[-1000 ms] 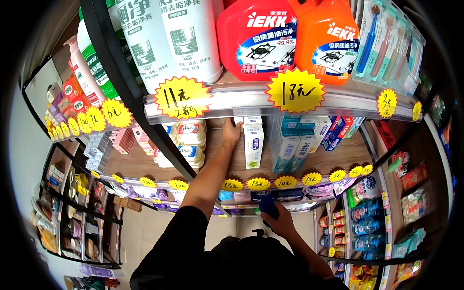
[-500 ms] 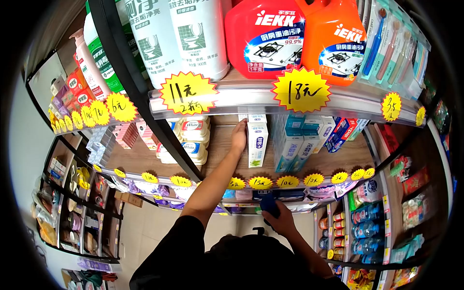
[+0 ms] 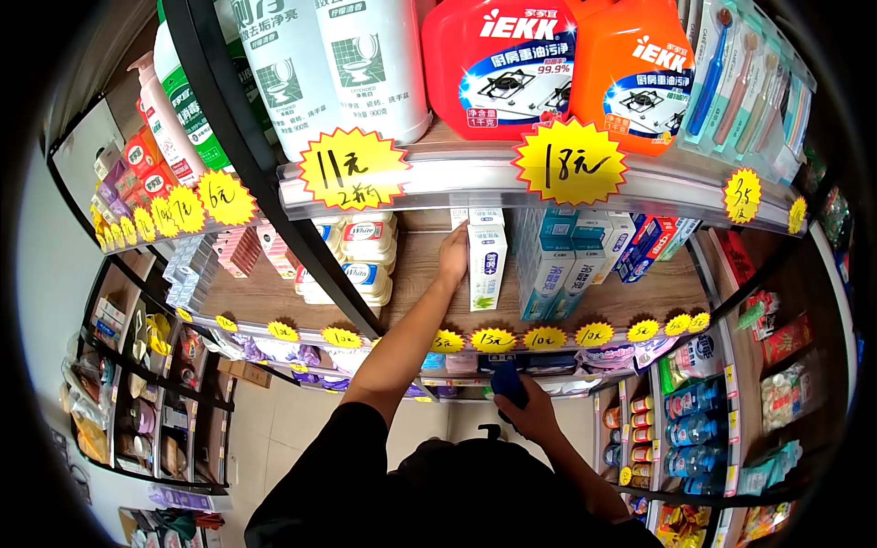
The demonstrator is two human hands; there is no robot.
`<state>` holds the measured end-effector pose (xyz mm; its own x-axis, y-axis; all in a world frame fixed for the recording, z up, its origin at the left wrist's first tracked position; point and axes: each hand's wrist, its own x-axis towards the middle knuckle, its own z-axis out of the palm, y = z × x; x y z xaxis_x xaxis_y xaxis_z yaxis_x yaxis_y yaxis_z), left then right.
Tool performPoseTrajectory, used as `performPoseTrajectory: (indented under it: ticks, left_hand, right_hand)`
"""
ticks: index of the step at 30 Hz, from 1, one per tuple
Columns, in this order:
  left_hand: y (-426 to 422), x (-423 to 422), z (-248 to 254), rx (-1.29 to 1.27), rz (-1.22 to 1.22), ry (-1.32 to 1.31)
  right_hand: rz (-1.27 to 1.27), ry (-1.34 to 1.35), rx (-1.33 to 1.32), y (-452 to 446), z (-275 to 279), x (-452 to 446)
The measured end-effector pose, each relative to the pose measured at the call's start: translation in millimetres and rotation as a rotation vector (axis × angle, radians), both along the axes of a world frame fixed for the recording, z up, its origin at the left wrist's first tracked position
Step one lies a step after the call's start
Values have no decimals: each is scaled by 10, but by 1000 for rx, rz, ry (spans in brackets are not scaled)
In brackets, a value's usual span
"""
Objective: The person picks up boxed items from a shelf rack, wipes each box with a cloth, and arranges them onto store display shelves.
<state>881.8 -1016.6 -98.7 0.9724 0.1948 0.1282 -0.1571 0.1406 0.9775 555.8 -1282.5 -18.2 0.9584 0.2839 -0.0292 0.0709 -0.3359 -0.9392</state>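
My left hand (image 3: pixel 452 256) reaches deep into the middle shelf, its fingers curled against a white toothpaste box (image 3: pixel 459 216) whose lower part the hand hides. Just right of the hand stands an upright white-and-blue toothpaste box (image 3: pixel 487 269) with a green leaf print, at the front of a short row. My right hand (image 3: pixel 534 416) is low, in front of my body, wrapped around a dark blue object (image 3: pixel 509 384) whose kind I cannot make out.
Blue-and-white toothpaste boxes (image 3: pixel 553 274) stand to the right, and soap packs (image 3: pixel 365 260) are stacked left. Above, a shelf edge (image 3: pixel 457 183) overhangs my left hand, carrying red cleaner (image 3: pixel 498 73) and orange cleaner (image 3: pixel 635 82) jugs. A black upright post (image 3: pixel 265 164) slants at left.
The view has shifted slightly, with the upper shelf sitting a little higher in the frame. Both hands keep nearly the same places.
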Motion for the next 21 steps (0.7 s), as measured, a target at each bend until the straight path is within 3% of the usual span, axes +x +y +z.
performPoseTrajectory:
  ticks: [11,14,21]
  left_hand:
    - [-31,-67,55,105,38,13]
    - [-17,64,-122,71,37,2]
    - [-80,9,-28,-65,61,-23]
  right_hand:
    - [-7,1,-19,23,-59,6]
    - [-7,15,-22,12,-47,18]
    - [-25,-18,-41,7,-125,20]
